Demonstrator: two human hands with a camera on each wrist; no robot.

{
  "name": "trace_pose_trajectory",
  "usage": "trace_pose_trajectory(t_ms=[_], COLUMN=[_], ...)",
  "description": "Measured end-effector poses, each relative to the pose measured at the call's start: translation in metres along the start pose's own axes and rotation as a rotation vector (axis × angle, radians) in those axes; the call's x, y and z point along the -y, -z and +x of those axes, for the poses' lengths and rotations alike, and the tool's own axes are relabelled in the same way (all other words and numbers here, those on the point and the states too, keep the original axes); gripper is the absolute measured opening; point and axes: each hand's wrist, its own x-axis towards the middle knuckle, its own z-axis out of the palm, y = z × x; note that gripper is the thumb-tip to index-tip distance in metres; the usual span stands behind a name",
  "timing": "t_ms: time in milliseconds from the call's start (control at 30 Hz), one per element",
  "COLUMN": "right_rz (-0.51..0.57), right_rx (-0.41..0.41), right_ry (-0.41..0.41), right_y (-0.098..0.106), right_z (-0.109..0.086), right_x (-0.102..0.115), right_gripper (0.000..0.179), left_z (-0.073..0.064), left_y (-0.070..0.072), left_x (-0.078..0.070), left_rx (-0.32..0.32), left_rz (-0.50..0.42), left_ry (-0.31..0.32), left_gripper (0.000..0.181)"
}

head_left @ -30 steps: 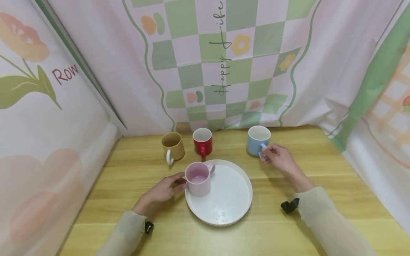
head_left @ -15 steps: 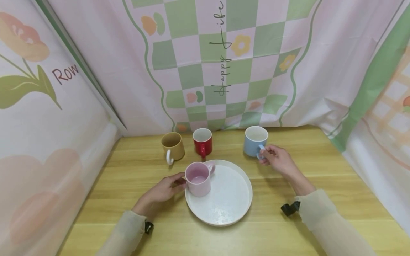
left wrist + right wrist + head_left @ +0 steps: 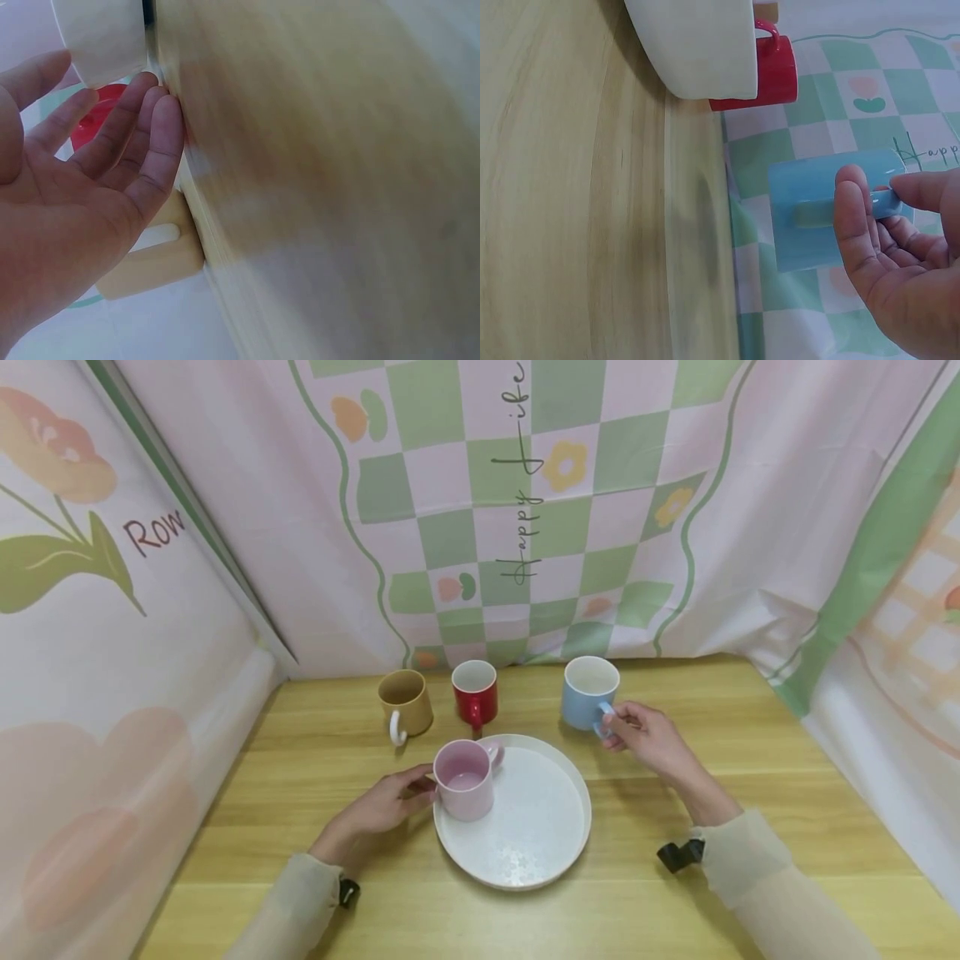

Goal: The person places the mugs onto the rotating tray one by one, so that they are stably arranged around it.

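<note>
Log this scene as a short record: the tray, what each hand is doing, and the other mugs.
Tray: white, round; pink mug upright toward its left side
Left hand: beside pink mug; contact unclear
Right hand: pinches blue mug by its handle, above the table
Red mug: upright on table, beyond tray
Tan mug: upright, left of red mug

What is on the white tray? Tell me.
A pink mug stands toward the left side of the white tray. The patch of tray beneath it is covered and cannot be seen.
</note>
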Motion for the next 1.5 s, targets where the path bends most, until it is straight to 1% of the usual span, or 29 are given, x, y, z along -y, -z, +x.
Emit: trace_pose_trajectory(t_ms=[300,433,533,633,800,967,1333,1500], right_rz=[-0.027,-0.03,-0.038,-0.042,-0.026,-0.014,0.018,0.02], right_rx=[0.017,0.026,0.032,0.037,0.052,0.071,0.121,0.147], right_ry=[0.005,0.016,0.023,0.022,0.019,0.034,0.051,0.062], right_y=[-0.003,-0.005,-0.006,-0.008,-0.01,-0.012,-0.016,-0.017], right_z=[-0.006,-0.009,-0.011,-0.013,-0.017,-0.021,-0.028,-0.03], right_x=[0.006,0.009,0.012,0.014,0.017,0.018,0.021,0.023], right_gripper=[0.036,0.037,0.037,0.036,0.032,0.028,0.025,0.024], left_z=[-0.001,0.0,0.0,0.001,0.001,0.001,0.001,0.0], left_y=[0.001,0.0,0.0,0.001,0.001,0.0,0.0,-0.001], left_x=[-0.001,0.001,0.001,0.001,0.001,0.002,0.002,0.0], left_rx=[-0.008,-0.006,-0.002,-0.002,0.0,0.001,0.006,0.006], left_rz=[0.012,0.013,-0.005,0.002,0.007,0.007,0.006,0.009], left_ry=[-0.009,-0.004,0.012,0.008,0.003,0.0,-0.004,0.001], left_gripper=[0.047,0.047,0.048,0.047,0.047,0.047,0.046,0.047])
